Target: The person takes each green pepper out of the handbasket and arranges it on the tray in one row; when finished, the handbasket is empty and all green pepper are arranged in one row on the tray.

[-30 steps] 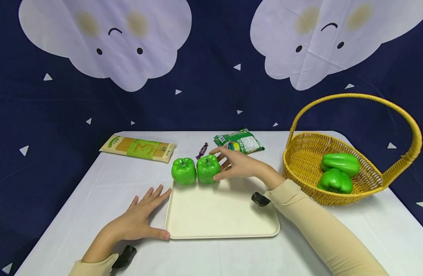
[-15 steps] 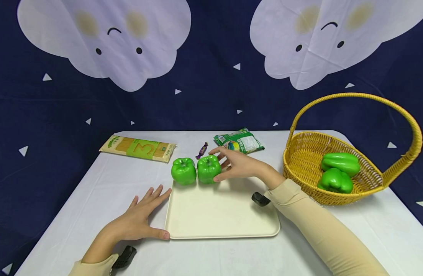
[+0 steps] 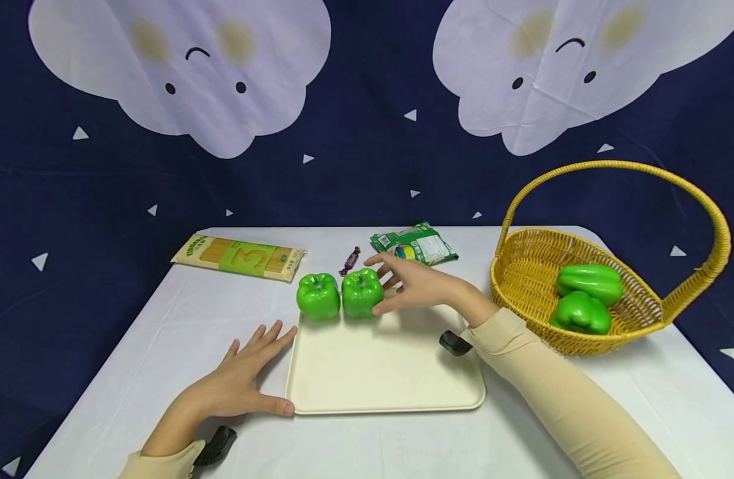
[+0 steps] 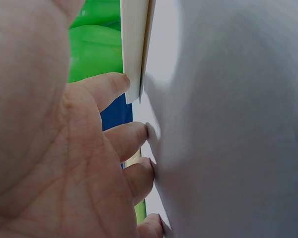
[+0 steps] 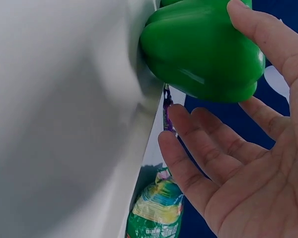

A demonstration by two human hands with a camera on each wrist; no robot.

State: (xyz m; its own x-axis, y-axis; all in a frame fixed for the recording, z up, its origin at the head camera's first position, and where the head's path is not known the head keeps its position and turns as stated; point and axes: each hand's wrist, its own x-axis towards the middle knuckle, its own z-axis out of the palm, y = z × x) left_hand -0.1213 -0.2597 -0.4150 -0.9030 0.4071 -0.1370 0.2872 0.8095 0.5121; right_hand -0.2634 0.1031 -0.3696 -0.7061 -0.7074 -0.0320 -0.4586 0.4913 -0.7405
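Two green bell peppers stand side by side at the back left of a cream tray (image 3: 385, 372): a left one (image 3: 318, 297) at the corner and a right one (image 3: 362, 294) touching it or nearly so. My right hand (image 3: 417, 283) is beside the right pepper, its fingers loosely bent and thumb tip at the pepper's side. In the right wrist view, the thumb and index finger lie around the pepper (image 5: 203, 49), with the other fingers below it. My left hand (image 3: 241, 376) lies spread at the tray's left edge, its thumb and index fingertip against the rim.
A wicker basket (image 3: 522, 286) with a tall handle stands at right, holding two more green peppers (image 3: 588, 283). Along the back lie a noodle pack (image 3: 241, 257), a purple-wrapped candy (image 3: 350, 261) and a green snack bag (image 3: 423, 243).
My right hand has shifted very slightly to the right, its thumb sliding off the right pepper's side. The left hand, both peppers on the tray and the basket stay practically in place.
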